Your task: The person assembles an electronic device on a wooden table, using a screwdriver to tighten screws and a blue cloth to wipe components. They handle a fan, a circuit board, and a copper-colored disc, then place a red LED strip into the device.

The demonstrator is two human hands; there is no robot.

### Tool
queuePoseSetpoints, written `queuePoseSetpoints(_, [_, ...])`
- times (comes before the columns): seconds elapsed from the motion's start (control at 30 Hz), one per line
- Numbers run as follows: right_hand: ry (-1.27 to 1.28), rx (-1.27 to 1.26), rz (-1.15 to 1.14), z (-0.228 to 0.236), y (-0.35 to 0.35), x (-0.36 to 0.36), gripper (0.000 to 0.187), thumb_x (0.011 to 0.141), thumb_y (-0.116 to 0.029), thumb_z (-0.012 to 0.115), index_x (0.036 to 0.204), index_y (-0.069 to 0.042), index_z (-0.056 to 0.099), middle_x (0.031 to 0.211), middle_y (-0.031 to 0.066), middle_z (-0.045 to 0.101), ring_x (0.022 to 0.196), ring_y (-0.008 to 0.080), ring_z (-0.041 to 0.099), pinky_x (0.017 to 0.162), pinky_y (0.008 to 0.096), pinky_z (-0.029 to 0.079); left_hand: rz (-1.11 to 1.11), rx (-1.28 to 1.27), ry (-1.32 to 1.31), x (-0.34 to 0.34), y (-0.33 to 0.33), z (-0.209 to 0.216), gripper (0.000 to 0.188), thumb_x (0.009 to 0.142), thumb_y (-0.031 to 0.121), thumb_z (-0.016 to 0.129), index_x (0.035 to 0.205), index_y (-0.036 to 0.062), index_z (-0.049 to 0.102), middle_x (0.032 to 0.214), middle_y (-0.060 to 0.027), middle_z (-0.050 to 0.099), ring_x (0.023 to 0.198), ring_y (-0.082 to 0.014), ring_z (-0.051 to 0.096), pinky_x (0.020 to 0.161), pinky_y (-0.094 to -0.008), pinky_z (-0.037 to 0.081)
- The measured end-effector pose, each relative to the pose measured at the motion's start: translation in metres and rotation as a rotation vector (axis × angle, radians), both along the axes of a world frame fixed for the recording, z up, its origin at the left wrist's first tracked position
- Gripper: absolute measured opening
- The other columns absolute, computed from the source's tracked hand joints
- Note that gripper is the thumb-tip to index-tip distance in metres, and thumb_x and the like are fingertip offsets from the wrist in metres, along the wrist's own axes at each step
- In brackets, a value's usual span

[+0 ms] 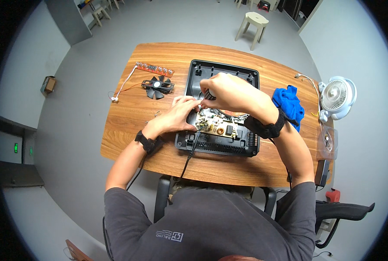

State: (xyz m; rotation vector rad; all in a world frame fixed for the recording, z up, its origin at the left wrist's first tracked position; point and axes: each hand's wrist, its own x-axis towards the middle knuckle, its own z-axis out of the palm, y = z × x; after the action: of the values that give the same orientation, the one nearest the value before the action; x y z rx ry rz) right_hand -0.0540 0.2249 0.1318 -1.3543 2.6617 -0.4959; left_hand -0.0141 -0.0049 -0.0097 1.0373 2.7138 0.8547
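Observation:
An opened black plastic appliance housing [246, 74] lies on the wooden table [168, 54], with a circuit board [218, 126] and a copper coil inside. My right hand [226, 91] is closed around a screwdriver handle with a black-and-white grip [209, 94], held upright over the board. My left hand [178, 115] rests on the housing's left edge, fingers touching the board beside the tool's tip. The tip itself is hidden by my fingers. A black power cord [189, 154] leaves the housing toward me.
A black cooling fan [158, 86] and a narrow orange control board [155, 68] with white wires lie at the left. A blue cloth [288, 104] sits right of the housing. A small white desk fan [337, 96] stands at the right edge. A white stool [252, 24] stands beyond the table.

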Motion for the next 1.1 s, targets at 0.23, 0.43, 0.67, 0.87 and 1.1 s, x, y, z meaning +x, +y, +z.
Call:
queuePoseSetpoints(0.23, [-0.026,0.074,-0.017,0.007,-0.015,0.006,0.039,0.092,-0.028,0.07,0.109,0.003,0.056,0.096,0.0227,0.067,0.087,0.0405,0.068,0.077,0.0482,0.056,0.072,-0.018,0.016,0.002,0.0,-0.001,0.082,0.064,0.024,0.094,0.134,0.0057,0.055,0.141,-0.0173,0.052,0.141,-0.033,0.04,0.117,-0.0478,0.029])
queuePoseSetpoints(0.43, [-0.061,0.144,0.066,0.025,-0.021,0.005,0.036,0.096,-0.026,0.066,0.113,0.002,0.051,0.11,0.025,0.059,0.096,0.0425,0.066,0.082,0.0489,0.055,0.022,0.04,0.017,0.003,0.0,0.003,0.073,0.064,0.02,0.093,0.126,0.0076,0.057,0.133,-0.0131,0.055,0.135,-0.0355,0.043,0.116,-0.0469,0.031])
queuePoseSetpoints(0.67, [0.156,0.14,-0.032,0.005,-0.025,0.011,0.037,0.103,-0.033,0.057,0.11,0.003,0.052,0.076,0.023,0.067,0.072,0.0419,0.069,0.063,0.0478,0.057,0.057,-0.031,-0.166,0.003,0.004,0.019,0.07,0.067,0.023,0.091,0.126,0.0059,0.057,0.135,-0.0167,0.055,0.137,-0.0366,0.04,0.118,-0.0481,0.027])
queuePoseSetpoints(0.87, [0.014,0.226,-0.045,0.031,-0.024,0.018,0.042,0.102,-0.036,0.058,0.106,0.005,0.049,0.071,0.0242,0.066,0.069,0.0446,0.067,0.065,0.0486,0.056,0.033,0.071,0.031,0.003,-0.003,-0.003,0.087,0.063,0.022,0.092,0.139,0.0063,0.054,0.127,-0.0118,0.06,0.137,-0.0331,0.043,0.118,-0.0461,0.03])
queuePoseSetpoints(1.1, [0.196,0.145,-0.005,0.014,-0.018,-0.001,0.048,0.102,-0.041,0.057,0.091,0.006,0.058,0.069,0.024,0.066,0.068,0.0437,0.067,0.061,0.0483,0.056,0.016,0.024,0.006,-0.002,0.0,-0.004,0.093,0.064,0.026,0.093,0.143,0.0049,0.05,0.131,-0.0118,0.06,0.138,-0.0319,0.043,0.118,-0.0467,0.029])
